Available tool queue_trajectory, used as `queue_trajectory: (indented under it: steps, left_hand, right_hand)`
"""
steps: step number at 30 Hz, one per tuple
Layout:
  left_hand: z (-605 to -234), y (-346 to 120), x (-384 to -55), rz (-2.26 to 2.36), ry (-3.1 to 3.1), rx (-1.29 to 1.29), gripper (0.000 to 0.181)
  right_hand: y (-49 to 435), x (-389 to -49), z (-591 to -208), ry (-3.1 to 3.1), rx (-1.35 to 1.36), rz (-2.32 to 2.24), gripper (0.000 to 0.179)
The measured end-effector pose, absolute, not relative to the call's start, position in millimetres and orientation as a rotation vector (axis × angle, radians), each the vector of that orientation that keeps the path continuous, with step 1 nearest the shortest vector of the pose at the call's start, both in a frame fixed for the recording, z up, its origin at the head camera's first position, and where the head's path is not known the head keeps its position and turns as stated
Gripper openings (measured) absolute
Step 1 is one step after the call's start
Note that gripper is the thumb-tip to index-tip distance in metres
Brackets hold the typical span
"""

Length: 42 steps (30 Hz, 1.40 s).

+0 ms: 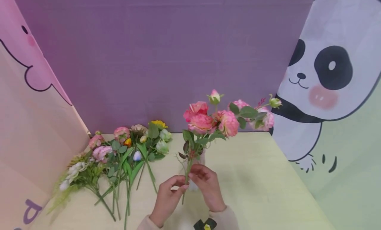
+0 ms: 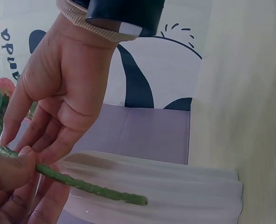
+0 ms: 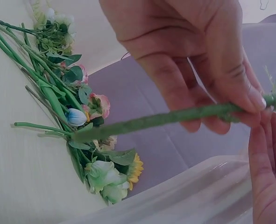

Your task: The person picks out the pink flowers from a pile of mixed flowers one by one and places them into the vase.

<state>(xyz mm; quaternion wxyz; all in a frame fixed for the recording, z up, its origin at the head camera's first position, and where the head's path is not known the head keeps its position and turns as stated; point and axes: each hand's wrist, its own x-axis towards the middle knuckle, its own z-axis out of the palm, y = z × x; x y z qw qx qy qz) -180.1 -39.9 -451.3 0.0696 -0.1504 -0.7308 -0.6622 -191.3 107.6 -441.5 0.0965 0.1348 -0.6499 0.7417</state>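
In front of me, both hands hold a leaning artificial rose spray [image 1: 200, 122] with coral and pink blooms, buds and green leaves. My left hand [image 1: 168, 197] pinches the lower part of its green stem [image 2: 95, 187] between thumb and fingers. Just above, my right hand [image 1: 208, 185] grips the same stem with thumb and fingertips. The bare stem end sticks out below the left hand, clear of the table. Behind the hands stands a white vase [image 2: 194, 193] with a wavy, ribbed side; in the head view they partly hide it.
Several artificial flowers lie on the pale table [image 1: 253, 190] at the left, among them a pink bloom [image 1: 102, 153], a blue-white tulip [image 3: 76, 117] and a yellow flower [image 1: 159, 124]. A purple backdrop [image 1: 178, 58] rises behind; a panda print [image 1: 333, 68] covers the right wall.
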Motion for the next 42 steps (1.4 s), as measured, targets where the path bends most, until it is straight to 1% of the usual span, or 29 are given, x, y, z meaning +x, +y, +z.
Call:
queue_trajectory:
  steps: [15,24,33,42]
  left_hand:
    - [-452,-34,-185,-2.004,-2.188,-0.448,0.010]
    - [-452,-30,-186,-2.026,-2.187,-0.486,0.007]
    - [-454,-29,-188,-2.202,-2.151,-0.389,0.012]
    - [-452,-30,-189,-2.188,-2.188,-0.408,0.015]
  right_hand:
    - [109,-189,-442,-1.832,0.486,2.196,0.028]
    - [114,-188,-446,-1.808,0.498,2.162,0.024]
    - [112,-189,-443,-1.788,0.446,2.130,0.022]
    - [110,-188,-441,-1.770,0.389,2.108,0.022]
